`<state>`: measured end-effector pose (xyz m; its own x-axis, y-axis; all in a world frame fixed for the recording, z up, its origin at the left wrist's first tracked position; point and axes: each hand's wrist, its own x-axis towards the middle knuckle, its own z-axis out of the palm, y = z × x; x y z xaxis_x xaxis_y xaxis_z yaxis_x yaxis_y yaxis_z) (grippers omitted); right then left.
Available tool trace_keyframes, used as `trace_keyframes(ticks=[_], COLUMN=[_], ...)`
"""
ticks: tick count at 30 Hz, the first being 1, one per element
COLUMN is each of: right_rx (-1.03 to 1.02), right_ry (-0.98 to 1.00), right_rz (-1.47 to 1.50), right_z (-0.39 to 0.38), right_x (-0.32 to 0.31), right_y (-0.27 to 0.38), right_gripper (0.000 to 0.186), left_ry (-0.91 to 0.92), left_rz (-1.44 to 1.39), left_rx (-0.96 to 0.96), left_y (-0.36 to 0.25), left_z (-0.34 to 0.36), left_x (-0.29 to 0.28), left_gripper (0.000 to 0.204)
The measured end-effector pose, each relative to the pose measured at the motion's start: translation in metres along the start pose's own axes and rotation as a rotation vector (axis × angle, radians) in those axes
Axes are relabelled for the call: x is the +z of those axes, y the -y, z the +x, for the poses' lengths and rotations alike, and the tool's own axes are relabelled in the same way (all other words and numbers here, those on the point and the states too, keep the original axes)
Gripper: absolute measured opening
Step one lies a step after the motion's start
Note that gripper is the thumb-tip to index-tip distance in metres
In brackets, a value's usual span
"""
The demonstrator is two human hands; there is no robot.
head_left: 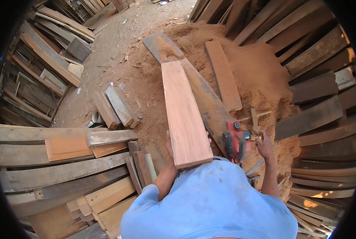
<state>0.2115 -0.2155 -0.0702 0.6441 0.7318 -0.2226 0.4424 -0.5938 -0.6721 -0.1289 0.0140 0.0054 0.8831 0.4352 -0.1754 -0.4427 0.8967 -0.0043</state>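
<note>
A pale reddish wooden board (186, 113) lies lengthwise in front of me, its far end resting over a longer weathered plank (210, 99). My left hand (169, 141) grips the near part of the board, its fingers partly hidden behind the wood. To the board's right sits a red and black electric planer (236, 141). My right hand (264, 144) is just right of the planer, fingers curled by a small wooden piece (254, 119) with a crossed stick; what exactly it holds is too small to make out.
Stacked planks (58, 177) crowd my left, and leaning boards (313, 115) line the right. Sawdust (265, 71) is heaped around a short dusty board (222, 73). Loose offcuts (110, 107) lie on the dirt floor (114, 47) ahead left.
</note>
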Motion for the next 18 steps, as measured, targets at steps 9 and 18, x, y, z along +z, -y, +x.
trace_keyframes(ticks=[9, 18], right_rx=[0.453, 0.540], right_ry=[0.217, 0.313], right_rz=[-0.316, -0.337], right_z=[-0.101, -0.170], right_x=[0.016, 0.035], right_y=[-0.145, -0.193], right_gripper=[0.067, 0.067], left_ry=[0.216, -0.004], left_rz=[-0.097, 0.039], left_rx=[0.262, 0.455], left_y=[-0.002, 0.027], left_z=[0.086, 0.109], left_x=[-0.001, 0.055], left_gripper=[0.085, 0.082])
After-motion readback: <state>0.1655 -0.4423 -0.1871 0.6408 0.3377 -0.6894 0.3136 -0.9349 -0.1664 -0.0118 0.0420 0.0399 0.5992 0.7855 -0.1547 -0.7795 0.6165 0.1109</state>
